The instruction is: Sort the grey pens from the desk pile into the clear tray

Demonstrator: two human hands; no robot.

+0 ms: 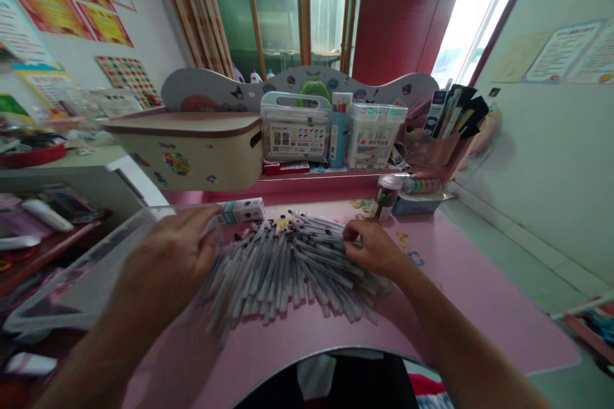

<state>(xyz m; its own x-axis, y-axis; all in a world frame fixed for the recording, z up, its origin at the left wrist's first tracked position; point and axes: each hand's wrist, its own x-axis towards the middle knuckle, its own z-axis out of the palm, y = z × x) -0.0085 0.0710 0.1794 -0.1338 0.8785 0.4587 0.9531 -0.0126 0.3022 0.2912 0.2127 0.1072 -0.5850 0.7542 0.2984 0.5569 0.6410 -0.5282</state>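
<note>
A big heap of grey pens (288, 265) lies spread on the pink desk (480, 294). My left hand (167, 259) rests on the heap's left side, next to a clear plastic box (77, 287), with its fingers bent down over the pens. My right hand (371, 246) sits on the heap's right side, its fingers curled and pinching among the pens. Whether either hand holds a pen is hidden by the fingers.
A small white carton (242, 209) lies behind the heap. A round tin (386, 197) stands at the right. On the raised shelf are a cream bin (192, 147), two clear marker cases (293, 128) and a pen holder (446, 121). Cluttered shelves stand to the left.
</note>
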